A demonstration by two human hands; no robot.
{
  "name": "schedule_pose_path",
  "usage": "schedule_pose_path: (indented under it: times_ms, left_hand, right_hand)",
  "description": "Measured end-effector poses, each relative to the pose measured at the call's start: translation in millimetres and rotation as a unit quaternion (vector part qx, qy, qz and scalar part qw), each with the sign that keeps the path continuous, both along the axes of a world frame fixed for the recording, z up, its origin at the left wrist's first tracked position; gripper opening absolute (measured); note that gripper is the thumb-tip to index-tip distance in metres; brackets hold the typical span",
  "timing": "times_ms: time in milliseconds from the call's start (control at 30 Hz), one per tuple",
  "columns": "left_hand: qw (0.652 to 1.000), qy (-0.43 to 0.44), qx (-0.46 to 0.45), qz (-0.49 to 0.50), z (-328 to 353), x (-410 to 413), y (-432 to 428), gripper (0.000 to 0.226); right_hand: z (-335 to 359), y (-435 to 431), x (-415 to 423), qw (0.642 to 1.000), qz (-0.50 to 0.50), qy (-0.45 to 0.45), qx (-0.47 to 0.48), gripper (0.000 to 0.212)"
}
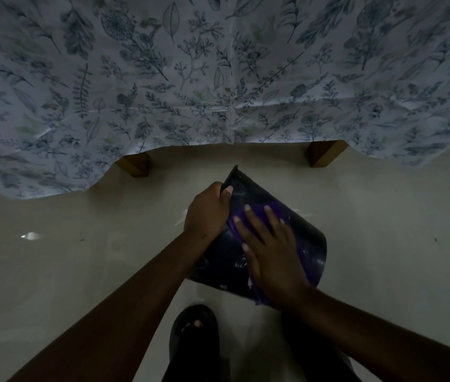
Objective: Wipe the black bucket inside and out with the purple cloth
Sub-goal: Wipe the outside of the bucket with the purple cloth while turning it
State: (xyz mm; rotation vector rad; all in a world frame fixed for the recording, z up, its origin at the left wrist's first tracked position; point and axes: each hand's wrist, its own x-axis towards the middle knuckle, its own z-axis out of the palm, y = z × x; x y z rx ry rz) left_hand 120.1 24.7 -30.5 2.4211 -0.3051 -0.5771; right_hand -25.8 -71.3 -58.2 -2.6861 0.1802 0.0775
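The black bucket (309, 244) is tipped on its side above the pale floor, its outer wall facing up. My left hand (207, 210) grips the bucket's rim at the far left, thumb over the edge. The purple cloth (248, 216) lies flat on the bucket's wall. My right hand (268, 252) presses down on the cloth with fingers spread, pointing away from me. Part of the cloth hangs out below my right wrist. The bucket's inside is hidden from view.
A table draped in a white cloth with a blue leaf print (218, 78) fills the upper view. Two wooden legs (135, 165) (324, 153) show beneath its hem. My foot in a dark sandal (193, 332) stands on the pale floor (80, 244) just below the bucket.
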Motion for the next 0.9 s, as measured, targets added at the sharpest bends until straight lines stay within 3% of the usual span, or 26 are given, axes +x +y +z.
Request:
schedule_pose_path:
  times_ms: [100,167,233,467,600,733,900]
  left_hand:
    - [0.998,0.027,-0.059,-0.021,2,-2,9,0.034]
    - [0.996,0.040,-0.075,-0.028,1,-8,17,0.030]
    - [0.997,0.024,-0.066,-0.021,-3,-14,24,0.030]
    - [1.000,-0.005,-0.015,-0.019,-4,8,0,0.033]
    - [0.996,0.019,-0.075,-0.044,6,-4,13,0.031]
    - [0.998,-0.016,-0.045,-0.045,-3,-21,38,0.029]
    - [0.998,-0.033,-0.034,-0.029,-8,-9,21,0.031]
  right_hand:
    - [-3,-23,42,0.998,-0.052,-0.009,0.028,0.048]
    - [-11,-48,66,0.981,-0.140,0.057,0.121,0.049]
    - [-17,-56,65,0.968,-0.162,0.104,0.164,0.050]
    - [1,3,-19,0.999,-0.029,0.028,0.002,0.056]
    - [-3,-25,26,0.996,-0.081,0.023,-0.014,0.053]
    - [-14,-66,49,0.978,-0.195,0.031,0.062,0.049]
    - [-12,-17,-13,0.996,-0.054,0.018,-0.062,0.054]
